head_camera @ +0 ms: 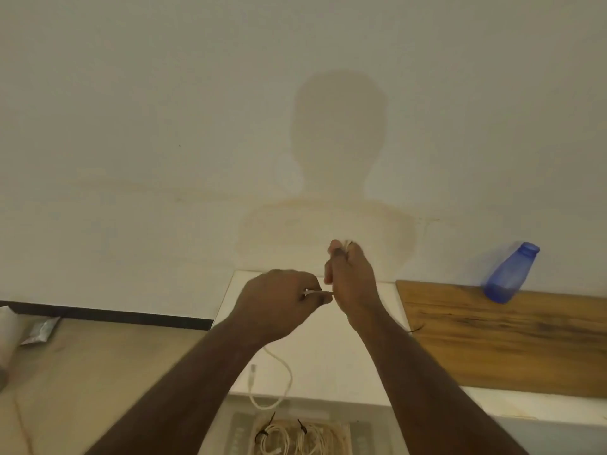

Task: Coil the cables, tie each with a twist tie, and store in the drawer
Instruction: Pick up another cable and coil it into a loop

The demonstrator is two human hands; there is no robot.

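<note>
- Two coiled white cables already lie in the open drawer, far below the grip, each with a dark tie around it. I think that part of the job is done.
- One more white cable is being coiled now, so the job looks more than half done.
- The left hand is closed, and its grip pinches the cable near one end, just beside the right hand.
- The right hand is closed too, held up above the left grip. Something pale sits in its fingers, maybe cable loops, but I cannot tell for sure.
- From the left grip the cable hangs down to the white tabletop and loops over its front edge. Its plug rests on the tabletop, well below the grip.
- Left to do, I think: finish the coil, tie it, and put it in the drawer.
- I see no loose tie for it.
- The drawer is cut off at the bottom, so more cables may hide there.
- A blue bottle stands on a wooden board, far right of the grip.
- The things at the far left are too blurry to name.
</note>
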